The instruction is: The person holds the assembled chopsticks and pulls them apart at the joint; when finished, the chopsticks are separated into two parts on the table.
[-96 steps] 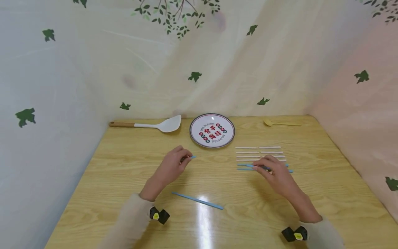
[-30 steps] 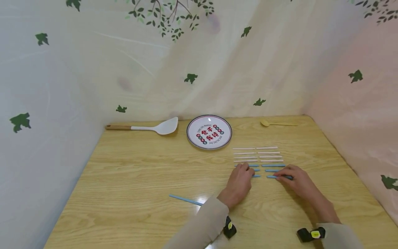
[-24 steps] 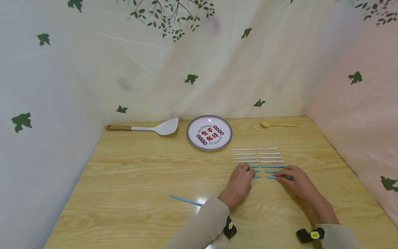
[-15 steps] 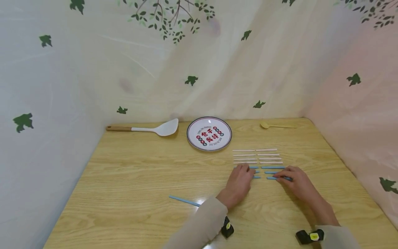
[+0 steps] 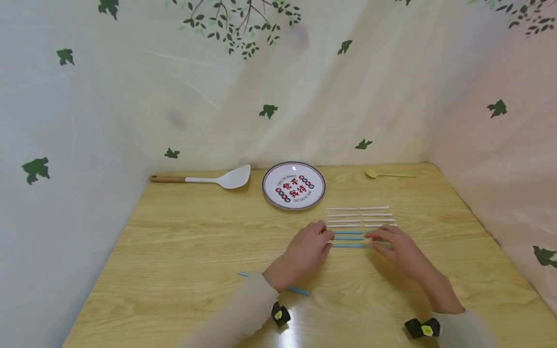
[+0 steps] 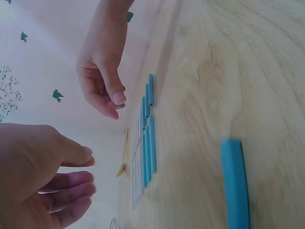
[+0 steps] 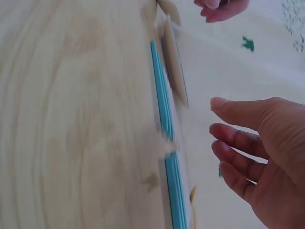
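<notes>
My left hand (image 5: 304,249) is just left of the left column of blue chopstick pieces (image 5: 348,239), its fingers loosely bent and holding nothing. Over the right column my right hand (image 5: 402,251) hovers, hiding most of it in the head view. The right wrist view shows that column of blue pieces (image 7: 175,191) lying on the table, apart from my empty, spread fingers. Behind them lie white sticks (image 5: 376,214), also in two columns. A longer blue chopstick (image 5: 298,291) lies at a slant nearer the front, partly hidden beneath my left forearm.
A white plate (image 5: 278,181) with red lettering stands at the back middle. To its left lies a white spatula (image 5: 235,178) with a wooden handle. At the back right is a small yellow spoon (image 5: 372,173). Printed cloth (image 5: 196,96) walls in the wooden table (image 5: 174,241).
Both hands have let go of the nearest blue pieces, which now lie in line with the others. My left hand has drawn back leftward; my right hand has lifted and shifted slightly left.
</notes>
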Available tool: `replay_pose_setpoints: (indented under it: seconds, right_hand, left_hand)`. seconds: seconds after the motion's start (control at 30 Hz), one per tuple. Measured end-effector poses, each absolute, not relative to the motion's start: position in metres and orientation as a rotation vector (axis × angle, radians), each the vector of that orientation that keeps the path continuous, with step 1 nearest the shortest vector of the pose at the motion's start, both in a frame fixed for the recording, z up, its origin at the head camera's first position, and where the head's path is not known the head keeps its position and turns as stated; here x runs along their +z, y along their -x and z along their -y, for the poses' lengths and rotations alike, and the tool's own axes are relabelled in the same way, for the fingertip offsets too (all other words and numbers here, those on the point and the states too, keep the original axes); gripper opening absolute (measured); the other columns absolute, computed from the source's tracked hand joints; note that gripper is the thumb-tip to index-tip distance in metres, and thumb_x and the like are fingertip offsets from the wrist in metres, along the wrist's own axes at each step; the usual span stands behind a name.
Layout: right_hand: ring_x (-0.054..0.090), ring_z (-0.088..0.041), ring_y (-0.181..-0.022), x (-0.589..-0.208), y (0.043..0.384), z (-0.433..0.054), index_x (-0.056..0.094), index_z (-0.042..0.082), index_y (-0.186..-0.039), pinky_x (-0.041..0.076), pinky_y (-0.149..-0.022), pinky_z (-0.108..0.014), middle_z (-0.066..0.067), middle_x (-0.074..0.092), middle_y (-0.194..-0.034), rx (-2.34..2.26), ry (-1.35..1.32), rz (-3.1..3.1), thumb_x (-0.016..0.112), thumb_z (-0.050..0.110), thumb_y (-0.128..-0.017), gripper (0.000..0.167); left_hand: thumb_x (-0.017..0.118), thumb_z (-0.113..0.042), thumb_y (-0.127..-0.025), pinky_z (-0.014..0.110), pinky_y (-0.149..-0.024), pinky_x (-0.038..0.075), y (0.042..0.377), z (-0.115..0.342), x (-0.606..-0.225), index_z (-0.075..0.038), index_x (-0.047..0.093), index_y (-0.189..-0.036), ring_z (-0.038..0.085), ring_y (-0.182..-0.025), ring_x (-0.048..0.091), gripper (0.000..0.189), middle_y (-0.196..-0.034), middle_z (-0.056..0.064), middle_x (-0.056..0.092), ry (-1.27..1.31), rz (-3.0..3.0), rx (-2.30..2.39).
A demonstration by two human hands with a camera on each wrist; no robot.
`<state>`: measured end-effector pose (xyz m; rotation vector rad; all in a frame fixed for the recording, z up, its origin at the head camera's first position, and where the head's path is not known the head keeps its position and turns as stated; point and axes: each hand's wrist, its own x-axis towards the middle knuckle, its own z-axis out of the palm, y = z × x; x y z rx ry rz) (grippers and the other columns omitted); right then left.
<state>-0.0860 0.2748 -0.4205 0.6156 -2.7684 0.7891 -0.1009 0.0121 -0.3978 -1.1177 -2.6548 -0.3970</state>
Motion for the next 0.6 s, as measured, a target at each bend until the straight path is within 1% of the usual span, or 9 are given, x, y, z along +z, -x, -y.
replay_pose_setpoints:
  seconds: [0.17, 0.27, 0.37, 0.6]
  right_hand:
    - [0.060, -0.018, -0.086, -0.419, 0.086, -0.244, 0.070, 0.011, -0.106, 0.051, -0.068, -0.031, 0.000, 0.065, -0.093, 0.842, -0.720, 2.788, 0.071, 0.009, -0.083, 0.023]
    - [0.061, -0.016, -0.088, -0.421, 0.084, -0.224, 0.069, 0.011, -0.109, 0.052, -0.072, -0.030, 0.001, 0.064, -0.095, 0.880, -0.763, 2.826, 0.071, 0.012, -0.085, 0.024]
    - [0.060, -0.016, -0.091, -0.422, 0.081, -0.206, 0.067, 0.011, -0.111, 0.052, -0.076, -0.031, 0.001, 0.063, -0.098, 0.926, -0.803, 2.885, 0.069, 0.014, -0.087, 0.025]
    - [0.056, -0.012, -0.092, -0.427, 0.074, -0.170, 0.064, 0.011, -0.112, 0.050, -0.081, -0.031, 0.003, 0.061, -0.099, 0.980, -0.975, 2.965, 0.067, 0.020, -0.090, 0.025]
  left_hand:
    - [0.064, -0.017, -0.092, 0.022, -0.067, 0.044, 0.099, 0.021, -0.393, -0.013, 0.068, -0.099, 0.013, -0.076, 0.050, 0.010, -0.088, -0.001, 0.053, 1.134, 2.651, -0.494]
    - [0.065, -0.015, -0.091, 0.023, -0.067, 0.045, 0.098, 0.044, -0.392, -0.011, 0.068, -0.098, 0.013, -0.077, 0.050, 0.009, -0.087, -0.001, 0.053, 1.141, 2.683, -0.548]
    - [0.066, -0.015, -0.090, 0.025, -0.068, 0.045, 0.096, 0.067, -0.393, -0.009, 0.069, -0.098, 0.013, -0.077, 0.050, 0.010, -0.087, -0.001, 0.053, 1.157, 2.736, -0.607]
    - [0.067, -0.023, -0.090, 0.028, -0.079, 0.046, 0.089, 0.119, -0.408, -0.011, 0.068, -0.104, 0.012, -0.087, 0.050, 0.020, -0.095, 0.001, 0.058, 1.269, 2.909, -0.645]
